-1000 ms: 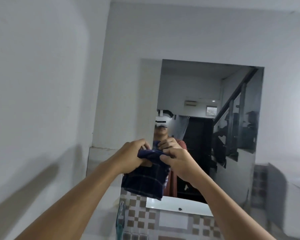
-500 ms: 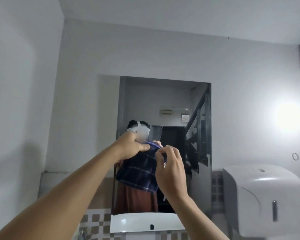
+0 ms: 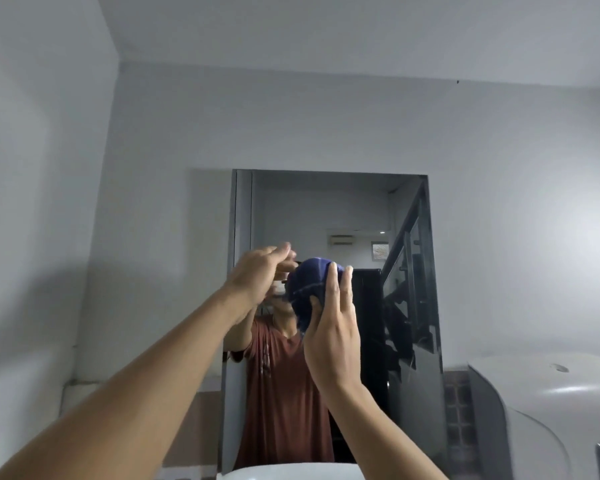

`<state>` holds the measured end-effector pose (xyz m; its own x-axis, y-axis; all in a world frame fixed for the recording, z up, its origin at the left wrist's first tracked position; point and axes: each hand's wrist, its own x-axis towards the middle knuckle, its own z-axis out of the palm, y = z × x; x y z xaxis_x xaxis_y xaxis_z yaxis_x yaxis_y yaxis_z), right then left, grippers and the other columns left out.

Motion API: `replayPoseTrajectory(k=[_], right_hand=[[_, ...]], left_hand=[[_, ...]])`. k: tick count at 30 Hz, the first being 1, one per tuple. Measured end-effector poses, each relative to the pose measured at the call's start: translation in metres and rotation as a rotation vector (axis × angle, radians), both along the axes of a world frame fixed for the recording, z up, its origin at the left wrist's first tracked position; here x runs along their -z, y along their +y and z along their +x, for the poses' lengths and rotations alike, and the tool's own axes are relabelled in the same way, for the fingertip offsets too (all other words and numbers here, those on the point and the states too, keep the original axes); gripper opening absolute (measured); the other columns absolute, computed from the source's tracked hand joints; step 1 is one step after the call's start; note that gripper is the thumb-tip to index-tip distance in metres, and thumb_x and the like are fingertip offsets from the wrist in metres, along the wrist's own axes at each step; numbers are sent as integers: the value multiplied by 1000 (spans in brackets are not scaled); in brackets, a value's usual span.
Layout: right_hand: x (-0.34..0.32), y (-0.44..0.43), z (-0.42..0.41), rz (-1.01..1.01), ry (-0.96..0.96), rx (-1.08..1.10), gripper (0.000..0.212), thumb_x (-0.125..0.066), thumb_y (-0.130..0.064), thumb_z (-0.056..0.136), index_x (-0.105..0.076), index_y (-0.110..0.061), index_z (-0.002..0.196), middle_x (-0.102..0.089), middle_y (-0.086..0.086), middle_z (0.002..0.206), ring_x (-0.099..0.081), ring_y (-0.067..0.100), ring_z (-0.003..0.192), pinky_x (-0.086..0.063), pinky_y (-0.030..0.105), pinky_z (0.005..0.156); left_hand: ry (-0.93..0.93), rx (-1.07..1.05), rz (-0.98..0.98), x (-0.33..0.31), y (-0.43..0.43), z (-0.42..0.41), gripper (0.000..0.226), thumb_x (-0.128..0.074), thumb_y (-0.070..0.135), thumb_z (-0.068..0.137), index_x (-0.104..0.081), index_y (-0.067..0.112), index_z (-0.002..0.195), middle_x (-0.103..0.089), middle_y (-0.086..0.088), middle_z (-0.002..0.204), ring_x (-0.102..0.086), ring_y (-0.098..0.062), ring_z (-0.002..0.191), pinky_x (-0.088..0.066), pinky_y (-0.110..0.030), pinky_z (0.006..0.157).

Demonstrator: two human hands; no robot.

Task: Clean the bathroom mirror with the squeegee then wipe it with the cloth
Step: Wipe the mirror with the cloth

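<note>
The rectangular bathroom mirror [image 3: 361, 209] hangs on the grey wall ahead and reflects a person in a rust-red shirt. A dark blue checked cloth [image 3: 309, 282] is bunched into a ball in front of the mirror's middle. My right hand [image 3: 329, 327] grips the cloth from the right and below, fingers curled around it. My left hand [image 3: 260, 271] is raised just left of the cloth, fingers loosely extended and touching its upper left side. No squeegee is in view.
A white paper dispenser [image 3: 548, 410] sticks out from the wall at lower right. The rim of a white basin [image 3: 291, 472] shows at the bottom edge. A grey side wall [image 3: 42, 202] stands close on the left.
The view has tilted upward. The cloth, which hung spread between both hands, is now balled up in my right hand and held higher. My left hand has loosened its hold.
</note>
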<state>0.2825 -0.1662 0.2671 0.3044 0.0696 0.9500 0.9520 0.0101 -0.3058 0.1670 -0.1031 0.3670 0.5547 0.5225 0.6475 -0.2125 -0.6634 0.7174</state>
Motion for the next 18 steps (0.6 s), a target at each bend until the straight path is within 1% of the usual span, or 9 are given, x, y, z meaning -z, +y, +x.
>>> replayPoseTrajectory(k=[2, 3, 5, 6, 8, 11, 13, 16, 18], right_hand=[[-21, 6, 8, 16, -24, 60, 63, -45, -24, 107, -14, -19, 162, -10, 11, 170, -37, 35, 146, -50, 43, 103], [-36, 9, 10, 25, -44, 96, 64, -46, -24, 106, -14, -18, 161, -11, 13, 169, -37, 35, 146, -51, 44, 103], [-68, 16, 15, 36, -116, 183, 65, -46, -21, 106, -12, -15, 161, -12, 17, 168, -34, 37, 147, -48, 49, 109], [-84, 21, 17, 24, -147, 226, 66, -47, -18, 105, -11, -14, 160, -12, 19, 168, -31, 39, 149, -43, 51, 113], [-115, 30, 19, -33, -183, 282, 68, -44, -16, 106, -6, -14, 161, -6, 21, 168, -19, 41, 153, -28, 53, 122], [-147, 45, 18, -142, -207, 284, 61, -27, -33, 109, -1, -15, 162, 4, 18, 169, -2, 40, 155, -7, 51, 127], [-157, 56, 18, -223, -260, 313, 61, -21, -39, 109, -1, -17, 162, 5, 17, 169, 2, 41, 155, -3, 52, 126], [-162, 69, 18, -296, -341, 381, 59, -17, -40, 109, -5, -17, 162, 5, 16, 170, 5, 41, 155, -3, 56, 125], [-168, 73, 14, -299, -359, 372, 56, -19, -37, 108, -15, -15, 160, 2, 18, 169, 3, 43, 155, -4, 58, 125]], left_hand=[[-133, -403, 264, 20, 31, 8, 27, -49, 37, 103, -68, 21, 112, -72, 4, 110, -66, -15, 100, -50, -30, 86], [-157, -588, 435, 33, 46, 10, 24, -50, 37, 102, -66, 26, 116, -68, 9, 113, -63, -12, 104, -46, -26, 89], [-83, -753, 724, 60, 76, 15, 32, -49, 43, 101, -58, 26, 127, -60, 7, 128, -56, -20, 125, -41, -29, 107], [-18, -773, 800, 73, 85, 16, 45, -49, 46, 100, -51, 24, 139, -52, 0, 143, -45, -25, 140, -36, -34, 117], [89, -780, 872, 93, 97, 19, 73, -52, 54, 96, -30, 19, 157, -26, -13, 165, -20, -31, 154, -27, -44, 124], [101, -789, 943, 102, 102, 24, 92, -53, 61, 92, -14, 17, 162, -8, -15, 169, -6, -32, 157, -21, -47, 125], [71, -799, 978, 101, 103, 25, 91, -52, 61, 91, -18, 15, 161, -11, -16, 169, -8, -31, 156, -22, -45, 124], [40, -804, 1030, 104, 103, 25, 86, -55, 58, 91, -28, 13, 158, -22, -16, 166, -22, -31, 153, -28, -44, 121], [37, -804, 1063, 106, 105, 25, 80, -55, 57, 92, -35, 14, 156, -28, -15, 164, -30, -32, 150, -35, -44, 119]])
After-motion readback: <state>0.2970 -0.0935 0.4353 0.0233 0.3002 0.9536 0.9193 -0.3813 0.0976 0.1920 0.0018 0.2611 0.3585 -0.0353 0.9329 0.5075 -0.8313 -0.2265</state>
